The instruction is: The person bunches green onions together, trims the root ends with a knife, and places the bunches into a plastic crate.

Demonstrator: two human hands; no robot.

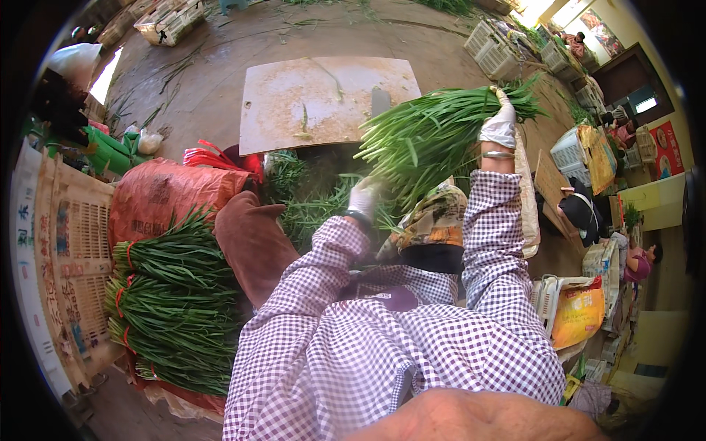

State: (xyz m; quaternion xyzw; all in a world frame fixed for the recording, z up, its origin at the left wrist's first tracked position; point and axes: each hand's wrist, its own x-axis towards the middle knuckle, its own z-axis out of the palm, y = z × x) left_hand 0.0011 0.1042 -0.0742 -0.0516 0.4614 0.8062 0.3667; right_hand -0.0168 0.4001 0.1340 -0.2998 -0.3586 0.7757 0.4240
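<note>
My right hand (499, 118), in a white glove, is closed around a large loose bunch of green garlic chives (436, 132), holding it up at the right with the pale stem ends pointing left. Just below those stem ends is my left hand (365, 198), also in a whitish glove; it is blurred, and its fingers are partly hidden against the stems. Under both hands lies a heap of loose green leaves (314, 212). A pale board (325, 105) with brown dirt and a few stray leaves stands beyond, bearing a small grey plate (380, 102).
Chive bundles (176, 297) tied with red bands are stacked at the left, beside a red woven sack (171, 193) and plastic crates (77, 264). Red strips (212, 157) lie near the board's left corner. A person in dark clothing (582, 212) and more crates (571, 151) are at the right.
</note>
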